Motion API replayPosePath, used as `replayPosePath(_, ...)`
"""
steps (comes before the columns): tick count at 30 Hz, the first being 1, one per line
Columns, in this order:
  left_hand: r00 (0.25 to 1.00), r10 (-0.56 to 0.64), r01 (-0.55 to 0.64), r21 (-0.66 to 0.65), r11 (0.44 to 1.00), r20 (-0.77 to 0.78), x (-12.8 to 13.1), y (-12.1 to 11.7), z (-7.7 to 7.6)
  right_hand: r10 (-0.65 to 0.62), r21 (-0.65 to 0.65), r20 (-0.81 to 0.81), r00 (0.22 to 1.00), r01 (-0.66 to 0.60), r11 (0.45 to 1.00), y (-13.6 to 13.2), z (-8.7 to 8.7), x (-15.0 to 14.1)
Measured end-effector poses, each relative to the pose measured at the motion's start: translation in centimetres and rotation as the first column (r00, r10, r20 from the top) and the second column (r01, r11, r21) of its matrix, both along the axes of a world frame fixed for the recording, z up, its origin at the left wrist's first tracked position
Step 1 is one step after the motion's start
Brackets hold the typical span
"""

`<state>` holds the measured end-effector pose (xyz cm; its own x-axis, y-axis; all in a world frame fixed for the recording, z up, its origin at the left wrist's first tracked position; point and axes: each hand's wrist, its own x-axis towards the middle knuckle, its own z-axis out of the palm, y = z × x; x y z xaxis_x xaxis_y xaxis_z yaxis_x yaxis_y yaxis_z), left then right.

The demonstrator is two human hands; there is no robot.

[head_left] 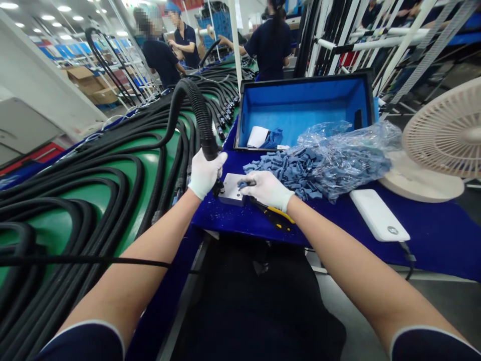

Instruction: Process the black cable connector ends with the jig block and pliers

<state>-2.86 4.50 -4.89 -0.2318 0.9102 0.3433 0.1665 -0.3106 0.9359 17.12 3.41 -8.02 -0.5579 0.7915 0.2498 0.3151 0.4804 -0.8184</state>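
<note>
My left hand, in a white glove, is wrapped round the end of a black corrugated hose that arches up and back over the conveyor. Below this hand, the dark fitting at the hose's end sits beside a small grey metal block. Over the block, my gloved right hand pinches a small blue plastic clip. Pliers with yellow and black handles lie under and beside my right hand. A heap of loose blue clips spreads just behind it.
Many black hoses lie on the green conveyor at left. A blue crate stands behind the clips, next to a clear plastic bag. To the right are a white power bank and a fan. Several people work farther back.
</note>
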Motion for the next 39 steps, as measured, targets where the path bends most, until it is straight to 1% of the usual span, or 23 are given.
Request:
replayPosePath(2,0.999,-0.024,0.023,0.019,1.0,0.047,-0.6,0.2,-0.3,0.012,0.02,0.003,1.0,-0.012,1.0,0.5,0.3,-1.3)
replayPosePath(4,0.998,-0.029,0.028,0.016,0.999,0.047,-1.2,0.4,-0.4,0.009,0.044,0.028,1.0,-0.01,0.999,1.0,0.5,-2.4)
replayPosePath(8,0.998,-0.02,0.022,0.034,0.999,-0.062,-2.0,0.4,-0.1,-0.007,0.073,0.067,0.998,0.002,0.997,2.0,0.7,-4.2)
replayPosePath(10,0.997,-0.015,0.019,0.048,0.999,-0.077,-2.0,0.5,0.3,-0.014,0.068,0.067,0.998,0.009,0.998,2.4,0.6,-4.7)
replayPosePath(14,0.999,-0.005,0.007,0.06,0.998,-0.034,-1.9,0.7,0.6,-0.011,0.01,0.03,0.999,0.011,1.0,2.6,0.1,-4.6)
replayPosePath(18,1.0,-0.003,0.003,0.046,0.999,0.002,-1.8,0.9,0.1,0.0,-0.034,-0.028,1.0,-0.001,0.999,2.5,-0.1,-4.0)
replayPosePath(21,1.0,-0.005,0.003,0.061,0.998,0.026,-1.8,1.1,-0.2,0.005,-0.052,-0.03,1.0,-0.007,0.999,2.5,-0.2,-3.6)
replayPosePath(24,1.0,-0.018,0.018,0.068,0.998,-0.002,-1.6,1.1,-0.3,0.002,-0.056,-0.014,1.0,-0.003,0.998,2.5,-0.3,-3.3)
replayPosePath(27,0.999,0.007,-0.005,0.048,0.999,-0.043,-1.2,0.8,-0.1,0.012,-0.065,-0.037,0.999,-0.015,0.998,2.5,-0.3,-3.2)
replayPosePath(30,0.994,0.054,-0.05,0.044,0.998,-0.092,-0.7,0.2,-0.1,0.018,-0.03,-0.043,0.999,-0.019,0.999,2.5,0.2,-3.7)
replayPosePath(34,0.981,0.133,-0.125,0.069,0.99,-0.138,-0.6,0.0,-0.3,0.0,0.052,0.027,1.0,-0.001,0.999,2.5,0.6,-4.7)
replayPosePath(36,0.983,0.113,-0.105,0.067,0.992,-0.142,-0.8,0.1,-0.4,0.004,0.051,0.036,0.999,-0.006,0.999,2.7,0.5,-5.1)
replayPosePath(39,0.987,0.027,-0.022,0.035,0.999,-0.156,-1.4,0.4,-0.5,0.024,0.018,0.015,1.0,-0.024,1.0,3.2,0.0,-5.7)
